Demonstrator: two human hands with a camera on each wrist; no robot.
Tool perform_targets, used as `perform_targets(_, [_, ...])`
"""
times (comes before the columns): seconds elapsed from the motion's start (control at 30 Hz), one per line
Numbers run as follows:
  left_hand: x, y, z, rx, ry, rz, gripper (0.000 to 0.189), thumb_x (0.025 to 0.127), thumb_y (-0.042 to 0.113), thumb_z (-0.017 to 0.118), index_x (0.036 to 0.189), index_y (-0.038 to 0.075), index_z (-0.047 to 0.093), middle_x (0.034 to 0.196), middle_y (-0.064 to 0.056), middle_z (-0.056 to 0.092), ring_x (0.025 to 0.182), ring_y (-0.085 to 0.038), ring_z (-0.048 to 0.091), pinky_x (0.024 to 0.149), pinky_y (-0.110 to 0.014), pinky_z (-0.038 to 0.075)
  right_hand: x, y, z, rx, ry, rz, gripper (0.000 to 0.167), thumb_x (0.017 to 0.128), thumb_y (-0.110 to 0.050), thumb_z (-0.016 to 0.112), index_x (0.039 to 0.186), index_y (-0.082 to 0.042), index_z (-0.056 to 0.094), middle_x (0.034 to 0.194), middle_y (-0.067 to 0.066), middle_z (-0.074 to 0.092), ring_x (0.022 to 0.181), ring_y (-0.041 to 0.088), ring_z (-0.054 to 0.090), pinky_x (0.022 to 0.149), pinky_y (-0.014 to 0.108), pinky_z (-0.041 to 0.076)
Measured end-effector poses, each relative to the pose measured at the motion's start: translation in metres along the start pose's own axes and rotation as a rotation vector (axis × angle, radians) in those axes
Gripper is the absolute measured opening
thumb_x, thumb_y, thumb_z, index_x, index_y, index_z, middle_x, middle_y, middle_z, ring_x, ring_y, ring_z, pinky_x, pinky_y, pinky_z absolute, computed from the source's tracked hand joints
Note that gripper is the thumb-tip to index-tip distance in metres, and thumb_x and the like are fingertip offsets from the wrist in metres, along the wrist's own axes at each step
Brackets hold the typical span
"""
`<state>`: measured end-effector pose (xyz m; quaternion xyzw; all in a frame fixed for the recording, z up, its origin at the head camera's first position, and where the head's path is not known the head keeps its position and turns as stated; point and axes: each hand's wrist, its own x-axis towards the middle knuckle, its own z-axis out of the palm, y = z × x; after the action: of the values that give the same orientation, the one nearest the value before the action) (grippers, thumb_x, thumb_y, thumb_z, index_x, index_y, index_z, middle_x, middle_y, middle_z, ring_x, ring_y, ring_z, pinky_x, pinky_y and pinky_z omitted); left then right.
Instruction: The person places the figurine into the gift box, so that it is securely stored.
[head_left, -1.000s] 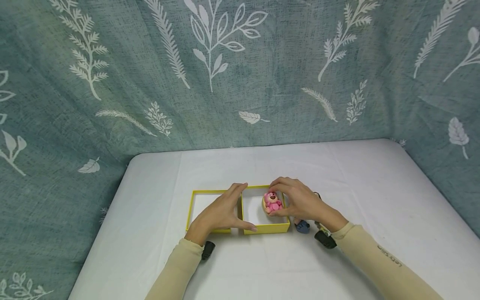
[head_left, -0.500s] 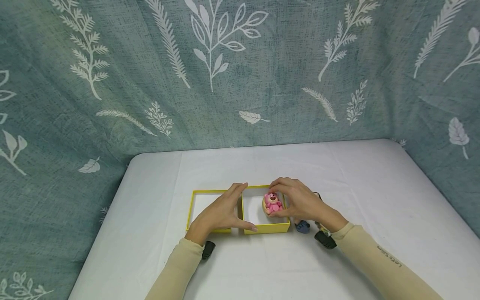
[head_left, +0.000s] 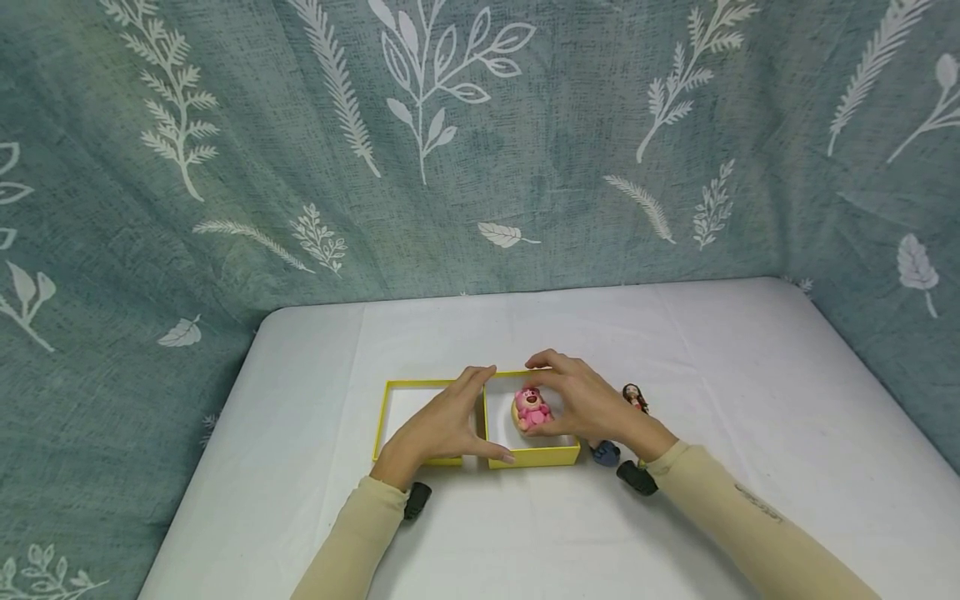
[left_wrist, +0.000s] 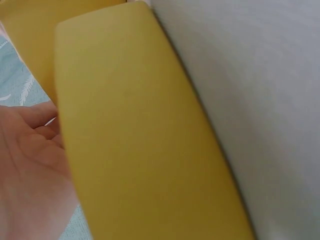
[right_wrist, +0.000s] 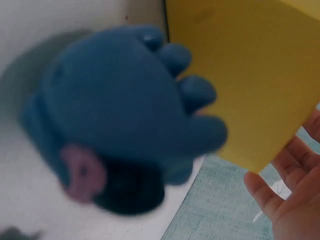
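Inside the yellow box (head_left: pixel 534 457) with a white interior sits a pink bear figure (head_left: pixel 531 410) on a pale round back. My right hand (head_left: pixel 588 404) reaches over the box's right wall and grips the figure between thumb and fingers. At the box's left side, my left hand (head_left: pixel 438 422) holds it, thumb at the front wall and fingers at the back. Beside that stands a second, shallower yellow box (head_left: pixel 420 383), partly covered by the left hand. Its wall (left_wrist: pixel 140 125) fills much of the left wrist view. The right wrist view shows my right fingers (right_wrist: pixel 295 165) over the box edge.
A blue toy (head_left: pixel 604 453) with stubby points and a pink part lies just right of the box, large in the right wrist view. Near my right wrist lies a dark-haired doll figure (head_left: pixel 634 397), partly hidden. The table (head_left: pixel 525 542) has a white cloth.
My right hand has moved left a little with the pink bear figure, now closer to the box's middle. More of the dark-haired doll shows. My left hand has stayed put.
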<state>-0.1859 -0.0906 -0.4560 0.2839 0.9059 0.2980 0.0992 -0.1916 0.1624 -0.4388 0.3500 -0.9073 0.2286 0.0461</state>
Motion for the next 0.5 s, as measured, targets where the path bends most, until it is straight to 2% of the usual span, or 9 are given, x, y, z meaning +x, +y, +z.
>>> perform_targets(0.5, [-0.001, -0.001, 0.001, -0.024, -0.011, -0.01, 0.128, 0.058, 0.078, 0.075, 0.156, 0.016, 0.021, 0.154, 0.005, 0.031, 0.137, -0.022, 0.043, 0.107, -0.043, 0.043, 0.012, -0.004, 0.016, -0.032, -0.039, -0.036, 0.055, 0.069, -0.051, 0.085, 0.108, -0.015, 0.071, 0.132, 0.008, 0.053, 0.124, 0.024, 0.05, 0.108, 0.056, 0.035])
